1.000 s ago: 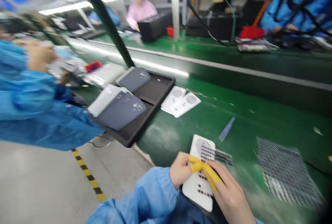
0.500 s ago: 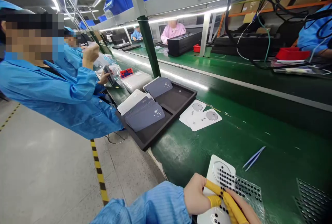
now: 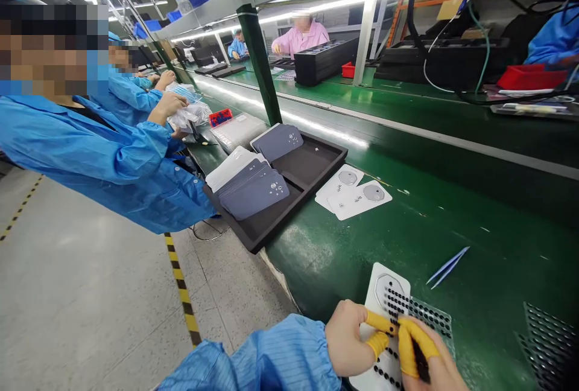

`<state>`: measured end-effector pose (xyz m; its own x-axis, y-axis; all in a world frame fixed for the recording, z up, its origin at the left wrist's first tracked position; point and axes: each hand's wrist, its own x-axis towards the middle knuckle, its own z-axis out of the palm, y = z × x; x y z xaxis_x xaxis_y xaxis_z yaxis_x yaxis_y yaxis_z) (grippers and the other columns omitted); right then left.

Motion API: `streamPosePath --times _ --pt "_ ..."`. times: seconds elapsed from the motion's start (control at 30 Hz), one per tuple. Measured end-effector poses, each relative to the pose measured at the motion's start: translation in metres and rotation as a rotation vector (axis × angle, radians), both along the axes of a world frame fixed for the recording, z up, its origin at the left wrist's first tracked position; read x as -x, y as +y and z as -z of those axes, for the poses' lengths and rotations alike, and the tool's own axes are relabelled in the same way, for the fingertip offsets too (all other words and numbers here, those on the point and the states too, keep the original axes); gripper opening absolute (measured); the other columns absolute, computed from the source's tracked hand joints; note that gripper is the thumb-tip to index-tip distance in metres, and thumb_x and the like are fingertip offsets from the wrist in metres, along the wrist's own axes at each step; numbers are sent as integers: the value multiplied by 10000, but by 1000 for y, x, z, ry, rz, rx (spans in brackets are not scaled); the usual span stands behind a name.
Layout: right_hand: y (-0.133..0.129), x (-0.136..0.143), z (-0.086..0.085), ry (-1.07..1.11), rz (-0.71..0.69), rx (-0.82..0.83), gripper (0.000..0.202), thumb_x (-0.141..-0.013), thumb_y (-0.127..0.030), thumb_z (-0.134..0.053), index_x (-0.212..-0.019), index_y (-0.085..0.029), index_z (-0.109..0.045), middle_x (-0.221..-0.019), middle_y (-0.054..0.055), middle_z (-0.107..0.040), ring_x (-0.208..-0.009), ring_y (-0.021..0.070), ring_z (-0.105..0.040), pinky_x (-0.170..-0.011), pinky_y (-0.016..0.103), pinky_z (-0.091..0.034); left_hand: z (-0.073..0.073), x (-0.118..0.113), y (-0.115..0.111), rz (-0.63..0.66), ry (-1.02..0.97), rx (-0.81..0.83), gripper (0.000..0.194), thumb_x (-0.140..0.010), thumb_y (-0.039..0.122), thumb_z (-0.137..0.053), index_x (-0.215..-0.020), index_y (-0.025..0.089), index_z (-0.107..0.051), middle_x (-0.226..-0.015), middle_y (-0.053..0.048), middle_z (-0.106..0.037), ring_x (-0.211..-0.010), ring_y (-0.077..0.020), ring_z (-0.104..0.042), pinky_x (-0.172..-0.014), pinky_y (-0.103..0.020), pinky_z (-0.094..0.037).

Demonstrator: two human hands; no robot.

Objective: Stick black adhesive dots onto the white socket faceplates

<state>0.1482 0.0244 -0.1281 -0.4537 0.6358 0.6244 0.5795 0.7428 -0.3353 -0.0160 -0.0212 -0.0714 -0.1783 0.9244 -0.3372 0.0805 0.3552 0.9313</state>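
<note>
A clear sheet of black dots (image 3: 429,314) lies over a white phone-shaped panel (image 3: 376,282) at the lower right. My left hand (image 3: 355,336), with yellow finger cots on thumb and forefinger, rests at the panel's left side, its fingertips at the sheet's edge. Close beside it, my right hand (image 3: 427,355) has its yellow-covered fingers bent together over the dots; whatever is between them is too small to make out. Blue tweezers (image 3: 447,268) lie behind the hands. Two white cards with round grey circles (image 3: 359,200) overlap farther back.
A black tray (image 3: 283,231) with dark blue and white panels sits at the bench edge. Another dotted sheet (image 3: 549,343) lies far right. A person in blue (image 3: 136,168) works at the left. A green post (image 3: 260,65) rises behind the tray.
My right hand has turned, and its fingers have bent closer to my left fingertips. The dotted sheet has shifted slightly. The neighbouring person's hands have moved onto a plastic bag.
</note>
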Motion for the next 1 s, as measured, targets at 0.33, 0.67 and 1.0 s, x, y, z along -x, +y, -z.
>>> streamPosePath --times 0.33,0.67,1.0 --pt "-10 24 -57 168 -12 78 273 -823 -7 -582 -1065 -132 -592 -982 137 -658 -933 213 -633 -777 368 -558 -21 69 -10 -131 -130 -53 804 -826 379 -629 -1492 195 -217 -1029 -108 -712 -772 -229 -689 -610 -323 -575" --pt "-8 46 -105 38 -129 -66 238 -879 -29 -468 -1041 -119 -617 -1042 131 -705 -1039 220 -642 -937 458 -535 -59 21 -29 28 -413 -115 577 -818 251 -695 -1306 245 -387 -1069 -80 -703 -852 -220 -708 -612 -242 -569" --pt "-15 35 -103 51 -204 -20 324 -837 -98 -582 -1157 -46 -585 -1227 248 -615 -1262 310 -524 -931 470 -567 -59 20 -33 3 -317 -223 785 -804 167 -680 -1467 282 -277 -1271 -109 -626 -1052 -277 -668 -806 -338 -600"
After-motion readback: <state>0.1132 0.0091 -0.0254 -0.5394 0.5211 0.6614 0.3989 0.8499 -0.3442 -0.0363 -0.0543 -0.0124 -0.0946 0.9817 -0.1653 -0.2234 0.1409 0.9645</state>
